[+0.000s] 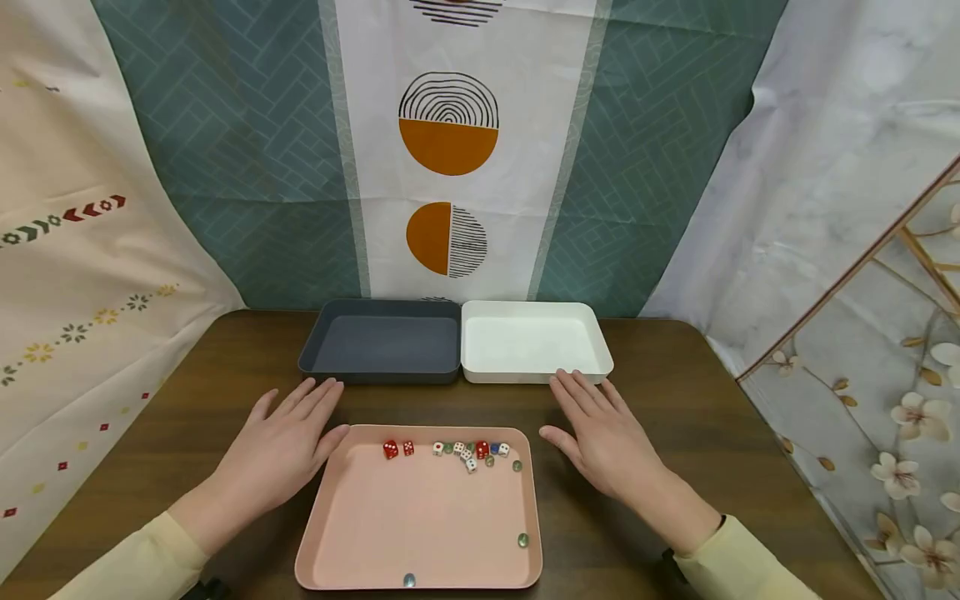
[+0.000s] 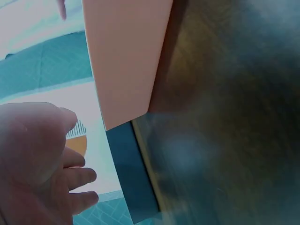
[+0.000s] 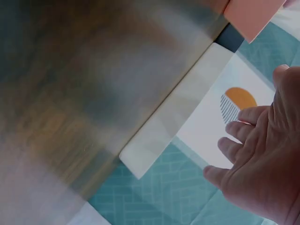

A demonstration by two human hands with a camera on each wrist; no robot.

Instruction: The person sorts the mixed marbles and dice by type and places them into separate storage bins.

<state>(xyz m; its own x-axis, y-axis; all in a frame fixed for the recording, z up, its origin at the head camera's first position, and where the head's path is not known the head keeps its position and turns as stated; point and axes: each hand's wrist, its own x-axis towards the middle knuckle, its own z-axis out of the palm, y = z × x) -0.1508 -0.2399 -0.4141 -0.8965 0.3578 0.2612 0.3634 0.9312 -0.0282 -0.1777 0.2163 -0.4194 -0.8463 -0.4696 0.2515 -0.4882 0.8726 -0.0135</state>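
We record a pink tray (image 1: 420, 533) on the brown table (image 1: 712, 417), nearest the person, and we take it as the reference for all positions. Inside it, along its far wall, lies a loose row of small dice (image 1: 450, 451): two red ones toward the far left corner, then a tighter cluster of white, red and blue ones toward the far right. A few small greenish beads (image 1: 522, 540) lie within the tray as well, one among the cluster, one near the right wall and one at the near rim. The left hand (image 1: 281, 454) rests flat on the table just beside the tray's left rim, fingers straight and released, thumb close to the far left corner; we cannot tell whether the thumb touches the rim. The right hand (image 1: 603, 442) lies flat on the table to the right of the tray, fingers extended and holding nothing, its fingertips near a white tray (image 1: 592, 333). Beyond the pink tray stand two further trays, set against each other: a dark grey tray (image 1: 315, 350) at far left and the white one at far right. Both wrist views are blurred and confirm only open palms above the table. Behind the table hang patterned cloths (image 1: 450, 142).
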